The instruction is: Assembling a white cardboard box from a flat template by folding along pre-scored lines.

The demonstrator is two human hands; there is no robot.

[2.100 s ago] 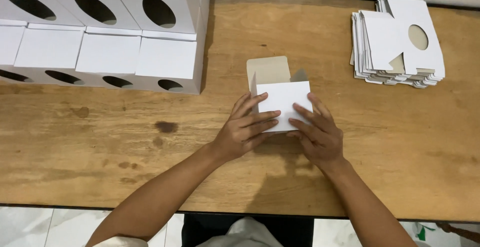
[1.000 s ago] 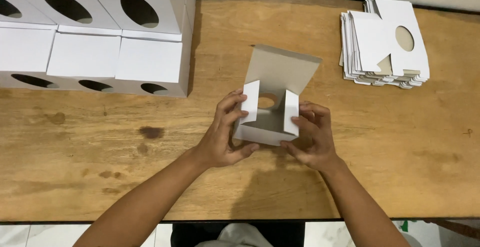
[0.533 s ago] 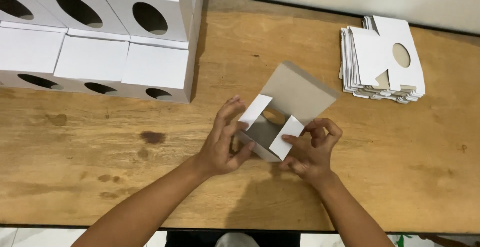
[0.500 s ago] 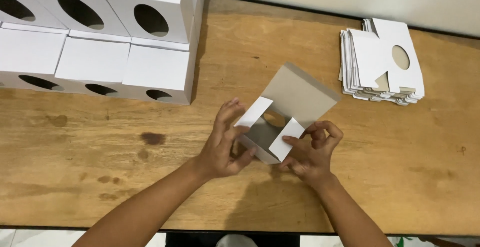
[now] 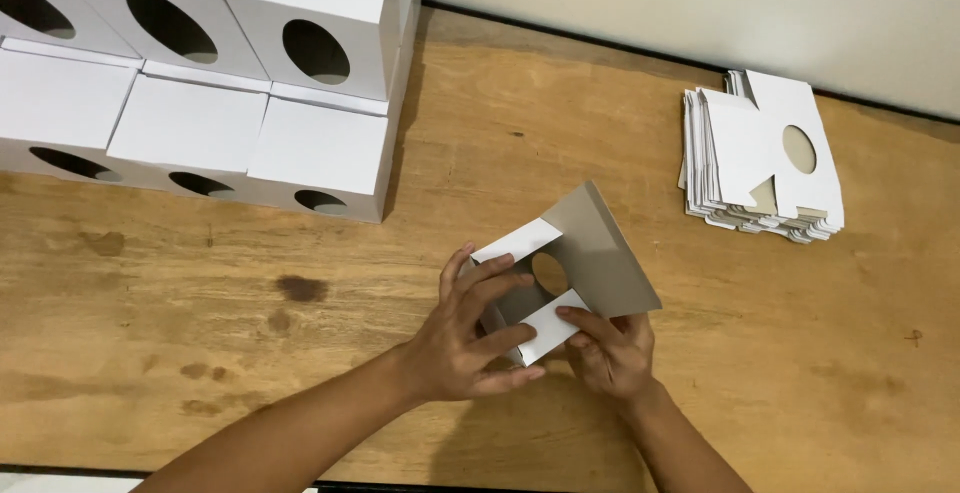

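We have tipped the half-folded white box [image 5: 560, 278] over since a moment ago, and now our left hand [image 5: 465, 338] and right hand [image 5: 610, 353] both squeeze its open side flaps.

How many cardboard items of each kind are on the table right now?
Assembled white boxes with oval holes: 6 visible, some cut off at the frame edge
Half-folded box, held by both hands: 1
Stack of flat box blanks: 1
Total: 8
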